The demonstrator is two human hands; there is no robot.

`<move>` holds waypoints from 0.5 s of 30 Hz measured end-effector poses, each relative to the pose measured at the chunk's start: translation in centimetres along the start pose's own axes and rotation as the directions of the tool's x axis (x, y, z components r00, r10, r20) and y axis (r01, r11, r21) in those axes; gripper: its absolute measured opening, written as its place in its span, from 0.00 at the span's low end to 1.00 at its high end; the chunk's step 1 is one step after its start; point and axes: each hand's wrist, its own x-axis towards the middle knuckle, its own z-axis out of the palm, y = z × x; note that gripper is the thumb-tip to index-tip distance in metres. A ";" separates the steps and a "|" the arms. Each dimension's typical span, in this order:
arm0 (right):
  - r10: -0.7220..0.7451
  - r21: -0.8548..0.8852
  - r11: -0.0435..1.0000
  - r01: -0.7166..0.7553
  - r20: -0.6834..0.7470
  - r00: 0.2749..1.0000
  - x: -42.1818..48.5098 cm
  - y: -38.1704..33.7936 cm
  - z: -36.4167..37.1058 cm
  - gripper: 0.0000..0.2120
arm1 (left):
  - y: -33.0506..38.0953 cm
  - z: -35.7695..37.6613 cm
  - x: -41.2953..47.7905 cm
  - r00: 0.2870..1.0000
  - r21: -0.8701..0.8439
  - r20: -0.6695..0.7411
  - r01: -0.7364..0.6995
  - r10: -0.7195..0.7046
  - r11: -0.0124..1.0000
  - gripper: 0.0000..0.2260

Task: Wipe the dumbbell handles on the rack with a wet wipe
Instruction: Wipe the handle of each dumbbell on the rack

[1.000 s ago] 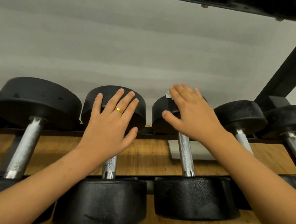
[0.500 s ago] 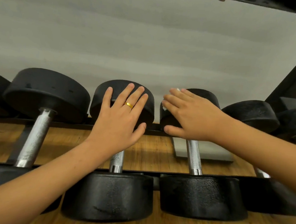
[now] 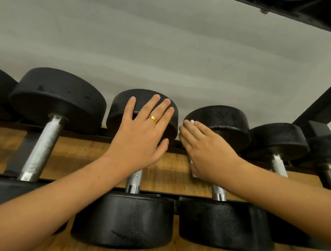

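Observation:
Black dumbbells with chrome handles lie side by side on a black rack rail. My left hand, with a gold ring, rests flat and open on the far head of the middle dumbbell; its handle shows below my wrist. My right hand presses a white wet wipe against the left side of the far head of the neighbouring dumbbell. Only a small bit of the wipe shows past my fingertips. That dumbbell's handle is mostly hidden under my hand.
A bigger dumbbell with a worn handle lies to the left, and two smaller ones to the right. A black rack upright slants at the right and an upper shelf hangs overhead. Wooden floor shows beneath.
My right hand has slid from the top of the dumbbell head down and left to its side, still holding the wipe. My left hand stays on the middle dumbbell's head.

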 end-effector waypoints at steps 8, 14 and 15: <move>0.341 0.316 0.902 -0.294 -0.102 0.935 -2.6 2.4 0.8 0.40 | 0.0 -0.1 0.0 1.000 -0.009 -0.005 -0.002 0.002 1.000 0.31; 0.340 0.342 0.898 -0.276 -0.142 0.930 0.1 2.1 0.6 0.41 | 0.0 -0.3 0.0 1.000 -0.004 0.021 0.005 -0.005 1.000 0.32; 0.315 0.326 0.910 -0.257 -0.138 0.939 0.8 2.2 0.3 0.41 | -0.1 -0.2 0.0 1.000 -0.003 0.017 0.002 -0.002 1.000 0.33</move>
